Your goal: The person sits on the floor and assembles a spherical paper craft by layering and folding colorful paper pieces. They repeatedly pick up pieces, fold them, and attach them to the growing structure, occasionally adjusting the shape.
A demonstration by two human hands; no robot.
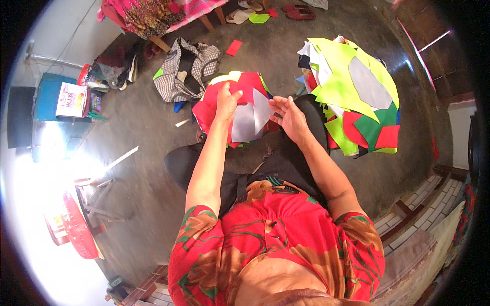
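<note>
Between my knees stands a rounded heap of cloth pieces, with red fabric [250, 81] on top and down its left side. My left hand [227, 101] lies against this red fabric, thumb and one finger spread; its other fingers are hard to see. A light grey cloth piece [248, 121] covers the near side of the heap. At the heap's right edge is my right hand [289, 116], fingers apart and slightly bent, with nothing seen in it. A yellow-green piece [226, 78] shows at the far edge.
To the right rises a larger stack of yellow-green [337, 72], grey, green and red cloth pieces. A checked cloth bag [168, 82] sits open on the floor at the far left. Loose red scrap [234, 48] lies beyond it. Shoes [298, 12] stand at the back.
</note>
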